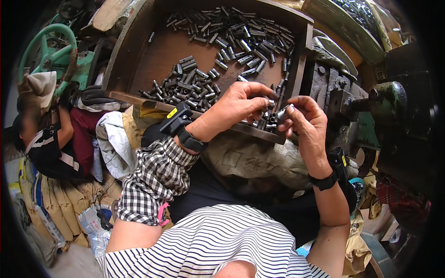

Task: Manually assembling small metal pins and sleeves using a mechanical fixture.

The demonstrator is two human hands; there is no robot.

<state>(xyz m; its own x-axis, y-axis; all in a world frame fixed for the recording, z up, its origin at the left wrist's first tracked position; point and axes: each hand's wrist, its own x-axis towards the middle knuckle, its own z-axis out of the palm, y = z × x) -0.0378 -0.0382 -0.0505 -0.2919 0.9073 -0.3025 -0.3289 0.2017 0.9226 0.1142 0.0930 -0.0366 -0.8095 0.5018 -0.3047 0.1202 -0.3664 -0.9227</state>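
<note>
Closest in, a striped shirt (213,241) is filling the bottom, with a checked sleeve cover (160,180) bunching on the left forearm. The right hand (308,118) is pinching a short metal tube (284,112) over the tray's near right corner, probably at the fingertips because it's so small. The left hand (243,102) is curling its fingers right beside it; can't tell if it's gripping anything. The brown tray (155,58) is sitting on the lap side, its raised walls likely stopping loose bits rolling off. One tube heap (185,88) is lying by the near edge, a bigger scatter (250,41) farther back. Around that, a dark greasy machine (394,106) is looming right, while another person (51,139) is sitting left, near a green handwheel (55,58).
</note>
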